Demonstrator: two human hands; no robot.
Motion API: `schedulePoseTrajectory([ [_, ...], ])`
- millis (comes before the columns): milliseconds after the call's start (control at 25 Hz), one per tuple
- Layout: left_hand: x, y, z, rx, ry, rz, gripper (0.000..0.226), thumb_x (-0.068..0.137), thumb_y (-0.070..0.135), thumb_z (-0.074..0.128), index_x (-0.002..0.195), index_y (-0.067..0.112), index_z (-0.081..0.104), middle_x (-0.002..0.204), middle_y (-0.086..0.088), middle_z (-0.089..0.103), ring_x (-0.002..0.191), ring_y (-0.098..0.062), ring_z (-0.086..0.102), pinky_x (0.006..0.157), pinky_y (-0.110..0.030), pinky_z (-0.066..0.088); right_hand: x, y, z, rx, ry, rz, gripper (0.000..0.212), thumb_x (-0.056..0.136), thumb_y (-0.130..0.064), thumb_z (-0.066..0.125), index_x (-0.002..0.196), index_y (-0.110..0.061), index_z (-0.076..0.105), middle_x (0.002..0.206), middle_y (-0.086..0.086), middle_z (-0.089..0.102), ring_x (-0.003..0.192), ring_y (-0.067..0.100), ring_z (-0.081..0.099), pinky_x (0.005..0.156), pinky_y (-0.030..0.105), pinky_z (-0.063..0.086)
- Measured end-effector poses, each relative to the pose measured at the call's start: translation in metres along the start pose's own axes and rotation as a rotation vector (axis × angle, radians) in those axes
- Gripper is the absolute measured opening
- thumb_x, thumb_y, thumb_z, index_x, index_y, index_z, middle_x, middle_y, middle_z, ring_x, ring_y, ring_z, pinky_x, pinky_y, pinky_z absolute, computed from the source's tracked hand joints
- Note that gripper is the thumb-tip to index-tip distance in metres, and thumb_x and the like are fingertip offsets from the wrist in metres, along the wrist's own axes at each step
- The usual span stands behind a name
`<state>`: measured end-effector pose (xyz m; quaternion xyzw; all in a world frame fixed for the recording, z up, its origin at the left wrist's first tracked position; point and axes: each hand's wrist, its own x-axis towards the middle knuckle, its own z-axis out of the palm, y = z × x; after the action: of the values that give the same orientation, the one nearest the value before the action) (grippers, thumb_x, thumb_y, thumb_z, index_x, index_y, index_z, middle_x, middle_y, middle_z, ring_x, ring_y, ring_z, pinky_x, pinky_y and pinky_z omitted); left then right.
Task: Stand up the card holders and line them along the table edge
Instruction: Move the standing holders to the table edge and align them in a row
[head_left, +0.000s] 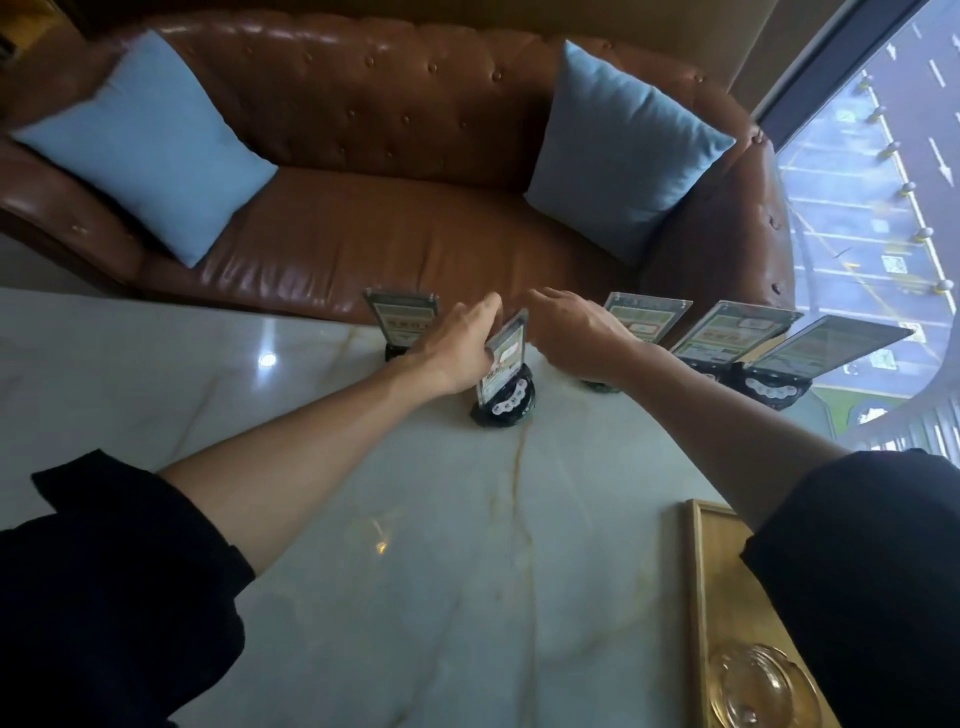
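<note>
Several clear card holders on black round bases stand along the far edge of the marble table. My left hand grips the middle card holder by its clear panel, thumb on the near face; it stands upright, turned edge-on. My right hand hovers just right of that holder, fingers spread, partly covering another card holder. One holder stands left of my left hand. Two more holders stand at the right end.
A brown leather sofa with two blue cushions sits right behind the table's far edge. A wooden tray with a glass ashtray lies at the near right. A window is on the right.
</note>
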<state>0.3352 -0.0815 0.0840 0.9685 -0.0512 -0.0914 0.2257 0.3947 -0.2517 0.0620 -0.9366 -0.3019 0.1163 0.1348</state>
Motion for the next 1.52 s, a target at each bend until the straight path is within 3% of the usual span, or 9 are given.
schedulePoseTrajectory([
  [80,0.002,-0.008,-0.005,0.004,0.008,0.02,0.025,0.085,0.002,0.065,0.102,0.016,0.053,0.091,-0.005,0.072,0.081,-0.027,0.069,0.063,-0.041,0.055,0.007,0.0,0.0,0.003,-0.016,0.004,0.031,0.094,-0.022,0.058,0.125,-0.021,0.061,0.125,0.005,0.064,0.115,0.026,0.06,0.091,0.046,0.052],
  [200,0.016,-0.013,-0.013,-0.028,0.033,0.034,0.036,0.086,-0.002,0.066,0.118,0.013,0.059,0.102,-0.007,0.073,0.088,-0.024,0.069,0.073,-0.041,0.058,0.021,0.003,-0.006,-0.074,-0.023,0.035,0.019,0.092,-0.026,0.056,0.102,-0.02,0.071,0.098,0.004,0.071,0.09,0.026,0.066,0.082,0.04,0.052],
  [360,0.048,-0.015,-0.018,-0.007,0.104,0.047,0.026,0.082,-0.008,0.068,0.099,0.01,0.075,0.098,-0.008,0.075,0.09,-0.024,0.07,0.076,-0.041,0.058,0.037,0.008,-0.019,-0.187,0.067,0.011,0.02,0.086,-0.032,0.057,0.084,-0.018,0.071,0.08,0.0,0.069,0.078,0.025,0.065,0.083,0.038,0.05],
  [560,0.073,-0.015,-0.009,-0.03,0.148,0.05,0.03,0.078,-0.012,0.065,0.095,0.01,0.075,0.095,-0.007,0.075,0.089,-0.025,0.069,0.076,-0.042,0.057,0.041,0.02,-0.026,-0.198,0.129,0.017,0.015,0.086,-0.017,0.059,0.096,-0.022,0.069,0.085,0.0,0.069,0.09,0.026,0.063,0.096,0.042,0.038],
  [760,0.085,-0.003,0.005,-0.032,0.15,0.046,0.027,0.081,-0.006,0.065,0.095,0.015,0.075,0.095,-0.004,0.075,0.089,-0.023,0.068,0.072,-0.035,0.054,0.035,0.04,-0.025,-0.184,0.091,0.046,0.017,0.089,-0.018,0.056,0.099,-0.025,0.067,0.085,0.0,0.069,0.093,0.024,0.063,0.103,0.047,0.035],
  [1040,0.089,0.009,0.012,-0.062,0.151,0.042,0.023,0.084,-0.002,0.067,0.098,0.016,0.074,0.094,-0.002,0.074,0.087,-0.02,0.066,0.064,-0.026,0.04,0.031,0.059,-0.022,-0.228,0.074,0.051,0.015,0.09,-0.022,0.053,0.094,-0.019,0.067,0.087,-0.001,0.07,0.091,0.024,0.064,0.099,0.044,0.035],
  [1280,0.09,0.009,0.007,-0.074,0.115,0.064,0.022,0.083,-0.001,0.067,0.095,0.015,0.075,0.095,-0.004,0.075,0.088,-0.022,0.067,0.073,-0.033,0.053,0.029,0.059,-0.022,-0.238,0.079,0.043,0.014,0.09,-0.022,0.053,0.093,-0.02,0.067,0.086,-0.001,0.069,0.092,0.025,0.064,0.098,0.045,0.036],
  [1520,0.089,0.014,0.006,-0.074,0.085,0.084,0.02,0.084,-0.001,0.068,0.095,0.013,0.076,0.091,-0.006,0.073,0.085,-0.022,0.064,0.071,-0.032,0.05,0.024,0.058,-0.026,-0.252,0.066,0.053,0.012,0.085,-0.026,0.061,0.091,-0.018,0.067,0.084,0.001,0.07,0.09,0.027,0.064,0.095,0.043,0.038],
])
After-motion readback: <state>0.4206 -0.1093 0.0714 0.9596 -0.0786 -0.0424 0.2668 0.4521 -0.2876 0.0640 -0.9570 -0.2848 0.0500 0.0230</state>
